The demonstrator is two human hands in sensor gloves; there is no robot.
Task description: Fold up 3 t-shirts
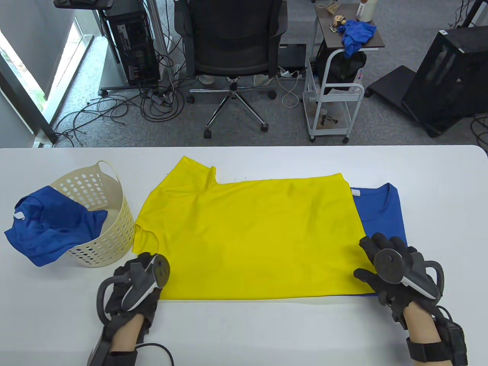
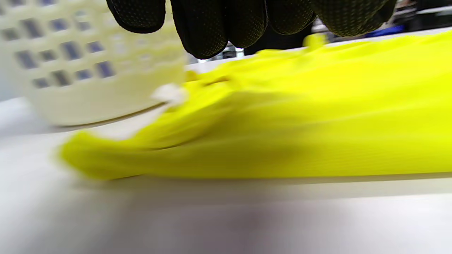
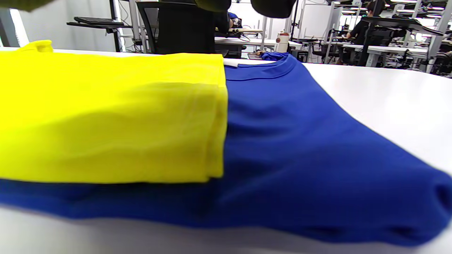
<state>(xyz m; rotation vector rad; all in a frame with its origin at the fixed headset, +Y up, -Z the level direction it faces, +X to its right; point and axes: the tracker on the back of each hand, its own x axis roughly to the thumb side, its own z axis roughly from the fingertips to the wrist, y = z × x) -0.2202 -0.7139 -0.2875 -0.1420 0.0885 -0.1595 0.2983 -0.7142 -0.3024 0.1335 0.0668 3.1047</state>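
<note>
The yellow t-shirt [image 1: 251,232] is being laid flat on the white table [image 1: 244,331], with its long axis running left to right across the table view: the collar and sleeves are pointing toward the basket [image 1: 97,217] on the left, and the hem is lying on the right. The hem end is being overlapped onto a blue t-shirt [image 1: 381,213], which is already folded and is touching the yellow cloth from underneath, as is shown in the right wrist view.

The near long edge of the yellow shirt is being flanked at both ends. The left hand [image 1: 131,289] is being held at the near left corner, just beside the lower sleeve; in the left wrist view its fingers [image 2: 204,28] are hanging just above the yellow cloth, and it cannot be told whether anything is being pinched. The right hand [image 1: 392,270] is being held at the near right corner, where hem and blue shirt meet, with its fingers spread and seemingly straight, resting on or just over the cloth; no pinch is being shown.

Since the shirt is lying away from both hands, the coming move is judged to be a lengthwise fold, the near edge being carried toward the far edge. Each hand is nearest its own corner. A risk is being posed on the right: the blue shirt beneath could be caught along with the hem. A third shirt, the crumpled blue one [image 1: 45,225], is being left draped over the basket's rim.
</note>
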